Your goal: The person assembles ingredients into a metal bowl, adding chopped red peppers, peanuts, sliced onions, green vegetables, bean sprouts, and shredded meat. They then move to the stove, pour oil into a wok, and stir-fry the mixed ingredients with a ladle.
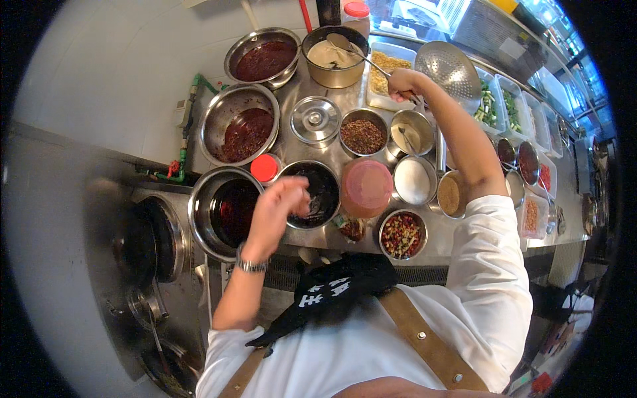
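Note:
My right hand grips the handle of a long metal spoon. The bowl of that spoon is over a pot of thick, pale beige paste. Blurred, my left hand is above the near side of a steel pot with dark contents. Its fingers are loosely bent, and I see nothing in them. Beside that hand stand a red-lidded jar and a wide steel bowl of dark red liquid. A perforated metal skimmer is just beyond my right forearm.
Two steel bowls of red chili sauce line the left. Around the middle are a steel lid, crushed chili, white granules and a pink-lidded tub. Plastic bins of chopped greens run along the right. A wok sits left.

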`<state>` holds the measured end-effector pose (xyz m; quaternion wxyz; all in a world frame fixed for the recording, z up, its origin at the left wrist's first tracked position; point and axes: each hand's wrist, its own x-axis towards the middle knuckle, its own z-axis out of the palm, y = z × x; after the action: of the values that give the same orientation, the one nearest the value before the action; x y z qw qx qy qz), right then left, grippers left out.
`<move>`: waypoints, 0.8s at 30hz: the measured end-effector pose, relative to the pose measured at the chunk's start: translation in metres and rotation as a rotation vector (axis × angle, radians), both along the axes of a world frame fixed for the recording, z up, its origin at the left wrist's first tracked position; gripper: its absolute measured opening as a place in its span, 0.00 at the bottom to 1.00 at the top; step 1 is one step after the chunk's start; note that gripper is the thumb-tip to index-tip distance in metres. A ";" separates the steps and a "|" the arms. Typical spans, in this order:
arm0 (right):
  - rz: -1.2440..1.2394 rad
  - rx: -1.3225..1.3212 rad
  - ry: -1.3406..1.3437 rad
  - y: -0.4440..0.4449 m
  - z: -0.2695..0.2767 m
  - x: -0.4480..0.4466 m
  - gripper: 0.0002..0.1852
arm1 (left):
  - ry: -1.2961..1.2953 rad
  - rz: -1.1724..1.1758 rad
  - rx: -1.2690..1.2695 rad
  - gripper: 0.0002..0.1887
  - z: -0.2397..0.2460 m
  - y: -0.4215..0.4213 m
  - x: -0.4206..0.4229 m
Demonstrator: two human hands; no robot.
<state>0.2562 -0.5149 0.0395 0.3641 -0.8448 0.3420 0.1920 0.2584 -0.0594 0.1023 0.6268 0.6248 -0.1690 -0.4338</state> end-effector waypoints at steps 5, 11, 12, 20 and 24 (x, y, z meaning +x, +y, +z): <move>0.186 -0.389 -0.028 -0.015 0.014 0.008 0.14 | -0.190 0.165 -0.011 0.14 -0.061 -0.134 0.121; 0.349 -0.638 0.255 -0.003 0.068 0.034 0.11 | -0.427 -0.036 0.537 0.24 -0.139 -0.293 0.256; 0.433 -0.621 0.270 -0.004 0.067 0.037 0.11 | -0.318 -0.109 0.578 0.24 -0.151 -0.311 0.266; 1.810 -0.685 0.564 -0.054 -0.014 0.028 0.08 | 0.216 0.200 0.100 0.23 -0.199 -0.354 0.260; 0.993 -0.312 0.396 -0.053 -0.006 0.026 0.07 | 0.243 0.302 0.000 0.19 -0.175 -0.347 0.237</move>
<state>0.2826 -0.5681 0.0336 0.0293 -0.8960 -0.0110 0.4429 0.4952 -0.4064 -0.0731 0.7006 0.5861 0.0034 -0.4070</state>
